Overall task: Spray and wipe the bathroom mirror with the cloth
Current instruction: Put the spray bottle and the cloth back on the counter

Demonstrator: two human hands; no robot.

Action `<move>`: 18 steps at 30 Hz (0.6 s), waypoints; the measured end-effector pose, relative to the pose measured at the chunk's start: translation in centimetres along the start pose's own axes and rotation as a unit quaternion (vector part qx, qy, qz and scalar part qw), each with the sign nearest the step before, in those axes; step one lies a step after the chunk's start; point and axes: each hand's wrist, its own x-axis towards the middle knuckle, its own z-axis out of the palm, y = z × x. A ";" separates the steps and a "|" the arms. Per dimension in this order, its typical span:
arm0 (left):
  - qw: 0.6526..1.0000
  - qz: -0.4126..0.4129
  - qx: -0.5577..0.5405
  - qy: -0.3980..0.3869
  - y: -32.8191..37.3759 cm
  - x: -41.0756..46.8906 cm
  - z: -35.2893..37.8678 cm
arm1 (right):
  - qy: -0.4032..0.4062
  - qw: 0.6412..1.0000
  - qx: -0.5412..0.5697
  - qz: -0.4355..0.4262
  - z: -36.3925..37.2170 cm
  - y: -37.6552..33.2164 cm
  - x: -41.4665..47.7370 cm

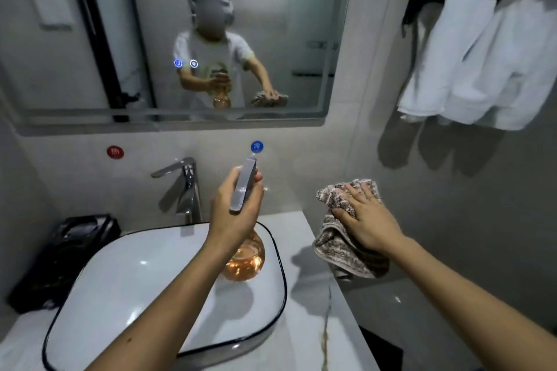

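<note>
Grey tiled walls [452, 190]. White black-rimmed basin [135, 280] on a pale marble counter [307, 325], below the left hand [238, 211] fingers [257, 176]; chrome faucet [187, 187] just left of them. White towels [476, 54] hang up-right of the right hand [367, 217] fingers [358, 190].

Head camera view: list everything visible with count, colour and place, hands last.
mirror: one, silver, on the wall above the basin
lit icons: two, blue-white, on the mirror
wall discs: two, one red, one blue, below the mirror
faucet: one, chrome, behind the basin
basin: one, white with black rim, on the countertop
countertop: one, white marbled, under the basin
spray bottle: one, clear with amber liquid and grey head, over the basin
cloth: one, mottled brown and white, right of the basin, raised
towels: at least two, white, hanging upper right
black object: one, left of the basin, unclear what
left hand: one, grips the spray bottle
right hand: one, fingers spread flat on the cloth
</note>
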 end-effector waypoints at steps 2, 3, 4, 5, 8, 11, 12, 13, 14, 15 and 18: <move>1.000 0.011 0.008 0.011 -0.4 -2.2 1.4 | -0.015 1.000 0.013 0.001 1.6 1.1 -1.5; 1.000 0.016 0.014 0.015 -0.6 -3.4 2.2 | -0.025 1.000 0.017 -0.002 2.5 1.7 -2.1; 0.999 0.015 0.020 0.021 -1.0 -4.8 3.1 | -0.036 0.999 0.018 -0.009 3.6 2.4 -2.8; 0.999 0.016 0.024 0.025 -1.4 -5.8 3.7 | -0.040 0.999 0.021 -0.016 4.6 2.8 -3.4; 0.998 -0.018 0.034 0.050 -2.3 -10.2 6.1 | -0.066 0.996 0.025 -0.045 7.7 4.4 -5.2; 0.996 -0.052 0.048 0.049 -3.6 -14.8 8.6 | -0.117 0.991 0.027 -0.061 10.9 6.3 -7.4; 0.996 -0.058 0.052 0.051 -4.3 -16.1 9.1 | -0.131 0.989 0.026 -0.062 11.9 6.8 -8.1; 0.995 -0.065 0.053 0.055 -4.9 -17.2 9.5 | -0.147 0.987 0.022 -0.064 12.8 7.4 -8.7; 0.994 -0.073 0.056 0.062 -5.6 -18.2 10.0 | -0.164 0.984 0.016 -0.065 13.7 7.9 -9.2; 0.992 -0.085 0.060 0.070 -6.5 -19.1 10.4 | -0.179 0.982 0.010 -0.065 14.7 8.4 -9.6; 0.985 -0.135 0.062 0.085 -8.9 -20.9 11.5 | -0.207 0.976 0.004 -0.071 17.1 8.9 -10.3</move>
